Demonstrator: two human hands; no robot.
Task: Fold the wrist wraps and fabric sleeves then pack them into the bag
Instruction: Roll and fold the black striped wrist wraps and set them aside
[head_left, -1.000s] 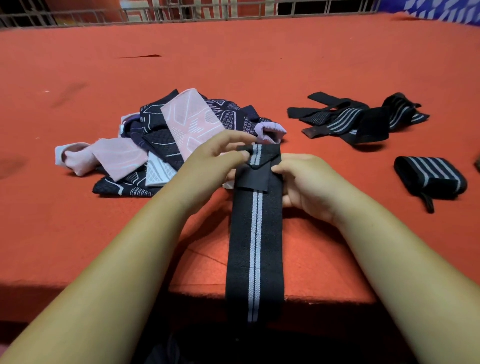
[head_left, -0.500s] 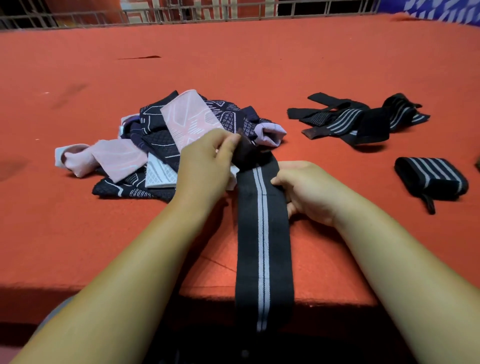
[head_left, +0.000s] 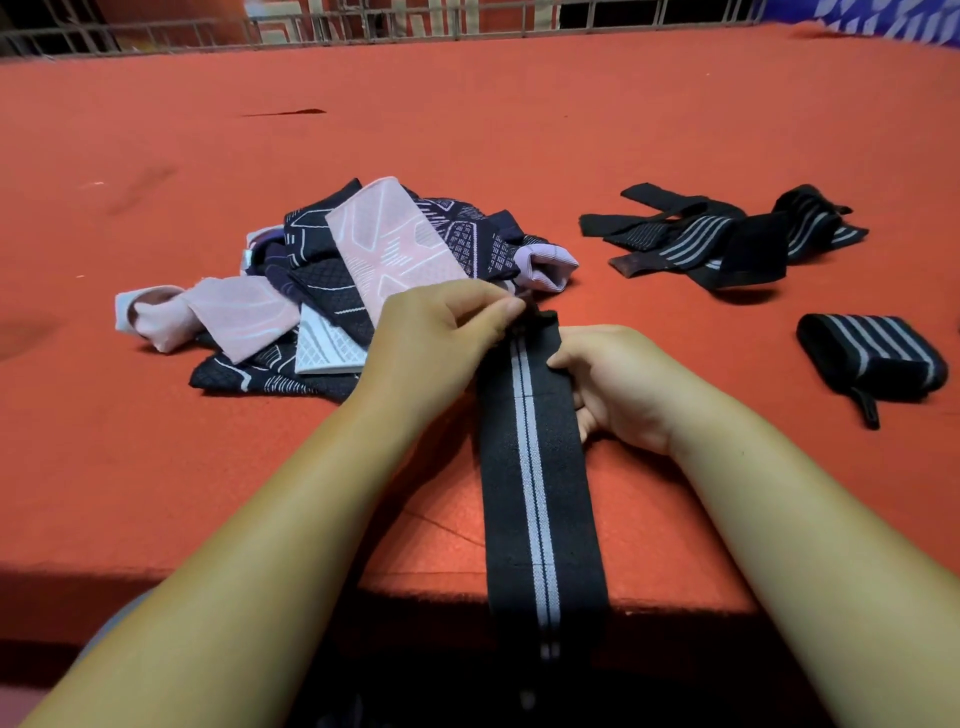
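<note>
A long black wrist wrap (head_left: 535, 467) with grey centre stripes lies flat on the red table, its near end hanging over the front edge. My left hand (head_left: 436, 343) pinches the wrap's far end between thumb and fingers. My right hand (head_left: 618, 384) grips the wrap's right edge a little nearer. A heap of pink and dark navy fabric sleeves (head_left: 363, 280) lies just left of my hands. One rolled wrist wrap (head_left: 872, 358) sits at the right. No bag is in view.
A loose tangle of black striped wrist wraps (head_left: 727, 239) lies at the back right. The red felt table (head_left: 467, 119) stretches far back to a metal railing (head_left: 363, 26). Its front edge runs under my forearms.
The folded flap at the wrap's far end has been turned back and is now pinched by my left hand. The wrap shifted slightly right and lies flatter.
</note>
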